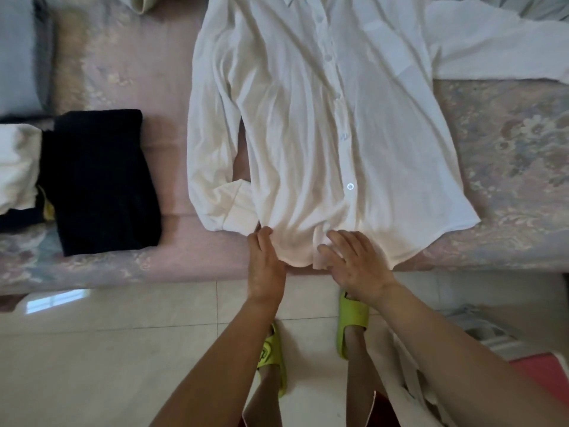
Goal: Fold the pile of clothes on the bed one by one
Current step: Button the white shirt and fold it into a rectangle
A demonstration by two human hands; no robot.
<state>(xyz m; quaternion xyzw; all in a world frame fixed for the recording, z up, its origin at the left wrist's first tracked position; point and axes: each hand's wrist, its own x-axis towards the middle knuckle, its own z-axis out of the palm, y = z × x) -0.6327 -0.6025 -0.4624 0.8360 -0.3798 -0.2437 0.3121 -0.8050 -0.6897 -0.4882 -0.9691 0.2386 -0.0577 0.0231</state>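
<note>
A white button-up shirt (308,118) lies spread front-up on the bed (508,167), collar at the far side and hem at the near edge. One sleeve lies folded down along the shirt's left side, and the other stretches out to the right. My left hand (265,263) rests with fairly straight fingers on the hem's left end. Fingers spread, my right hand (354,263) lies flat on the hem near the button strip.
A folded black garment (104,180) and a folded white one (15,167) lie on the bed to the left, with a grey pillow (15,50) behind them. More cloth (538,7) lies at the far right. Tiled floor (123,349) and my green slippers (352,315) are below.
</note>
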